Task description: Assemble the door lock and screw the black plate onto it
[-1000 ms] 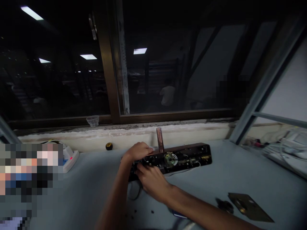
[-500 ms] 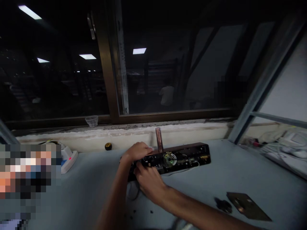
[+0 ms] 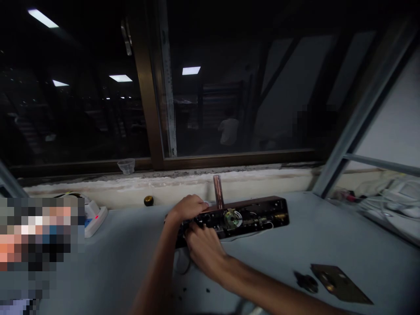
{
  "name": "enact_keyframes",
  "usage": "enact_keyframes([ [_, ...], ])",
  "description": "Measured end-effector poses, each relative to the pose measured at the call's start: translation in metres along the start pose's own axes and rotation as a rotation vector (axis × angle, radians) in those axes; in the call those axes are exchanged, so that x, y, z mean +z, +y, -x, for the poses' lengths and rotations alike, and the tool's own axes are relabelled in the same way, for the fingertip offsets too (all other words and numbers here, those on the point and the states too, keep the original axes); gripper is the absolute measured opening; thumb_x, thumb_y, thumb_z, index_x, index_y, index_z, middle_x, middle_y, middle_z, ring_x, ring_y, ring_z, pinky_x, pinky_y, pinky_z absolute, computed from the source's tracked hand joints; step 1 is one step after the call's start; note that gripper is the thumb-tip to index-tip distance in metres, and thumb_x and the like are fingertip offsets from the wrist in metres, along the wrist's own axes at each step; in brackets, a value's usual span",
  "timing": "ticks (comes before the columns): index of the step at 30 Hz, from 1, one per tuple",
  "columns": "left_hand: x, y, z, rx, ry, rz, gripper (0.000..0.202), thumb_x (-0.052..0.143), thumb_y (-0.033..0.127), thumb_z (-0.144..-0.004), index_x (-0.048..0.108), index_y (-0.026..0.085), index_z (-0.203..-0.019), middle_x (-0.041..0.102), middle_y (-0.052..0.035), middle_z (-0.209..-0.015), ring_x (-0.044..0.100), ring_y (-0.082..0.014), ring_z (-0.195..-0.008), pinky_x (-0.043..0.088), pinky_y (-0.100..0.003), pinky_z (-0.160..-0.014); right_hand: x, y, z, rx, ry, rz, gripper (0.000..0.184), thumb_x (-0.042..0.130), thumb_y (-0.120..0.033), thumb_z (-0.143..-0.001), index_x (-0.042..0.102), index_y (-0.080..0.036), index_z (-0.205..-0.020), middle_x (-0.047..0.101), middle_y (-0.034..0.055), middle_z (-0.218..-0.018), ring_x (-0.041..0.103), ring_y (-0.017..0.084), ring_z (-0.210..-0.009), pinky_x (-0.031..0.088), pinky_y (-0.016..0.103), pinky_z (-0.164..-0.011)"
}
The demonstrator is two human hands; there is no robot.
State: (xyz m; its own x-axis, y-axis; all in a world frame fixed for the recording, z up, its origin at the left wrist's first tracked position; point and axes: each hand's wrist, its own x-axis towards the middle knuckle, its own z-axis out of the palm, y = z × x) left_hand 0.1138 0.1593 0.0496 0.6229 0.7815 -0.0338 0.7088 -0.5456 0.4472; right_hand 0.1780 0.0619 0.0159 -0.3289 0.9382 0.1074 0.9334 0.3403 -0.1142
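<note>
A long black-and-copper door lock housing (image 3: 252,218) lies on its edge on the table, its open inner side facing me. Inside it show wires and a round part (image 3: 232,218). A copper-coloured handle (image 3: 218,191) sticks up behind. My left hand (image 3: 190,208) is closed over the housing's upper edge near its left end. Just below, my right hand (image 3: 205,245) presses its curled fingers into the left part of the open side. Whatever those fingertips hold is hidden. A thin cable loop (image 3: 182,264) hangs below the housing's left end.
A dark plate (image 3: 341,283) and a small black part (image 3: 306,281) lie at right front. Small black bits (image 3: 208,290) lie nearer me. A power strip (image 3: 97,222) and a round gold-and-black knob (image 3: 148,201) are at left. A clear cup (image 3: 126,166) stands on the sill.
My right fingers have shifted slightly inside the left part of the housing. The left hand and the housing stay nearly in place.
</note>
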Motion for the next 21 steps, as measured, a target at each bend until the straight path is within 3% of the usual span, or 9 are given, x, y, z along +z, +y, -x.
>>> enact_keyframes([
  [13, 0.0003, -0.0008, 0.0002, 0.001, 0.0, -0.007, 0.039, 0.037, 0.034, -0.076, 0.066, 0.01, -0.069, 0.058, -0.0021, -0.06, 0.046, -0.0118, -0.06, 0.029, -0.02, -0.051, 0.0075, -0.0014, -0.0008, 0.085, 0.03, -0.043, 0.032, 0.038, -0.004, -0.073, 0.059, -0.014, -0.096, 0.059, 0.0116, -0.1, 0.057, 0.025, -0.085, 0.042, 0.033, -0.064],
  [21, -0.0009, 0.0017, 0.0021, -0.006, 0.002, -0.01, 0.037, 0.037, 0.033, -0.076, 0.066, 0.011, -0.069, 0.057, -0.0022, -0.06, 0.046, -0.012, -0.059, 0.028, -0.02, -0.05, 0.0008, -0.0067, -0.0003, 0.119, 0.031, -0.001, 0.035, 0.039, -0.003, -0.071, 0.059, -0.014, -0.097, 0.059, 0.01, -0.103, 0.058, 0.024, -0.081, 0.043, 0.033, -0.063],
])
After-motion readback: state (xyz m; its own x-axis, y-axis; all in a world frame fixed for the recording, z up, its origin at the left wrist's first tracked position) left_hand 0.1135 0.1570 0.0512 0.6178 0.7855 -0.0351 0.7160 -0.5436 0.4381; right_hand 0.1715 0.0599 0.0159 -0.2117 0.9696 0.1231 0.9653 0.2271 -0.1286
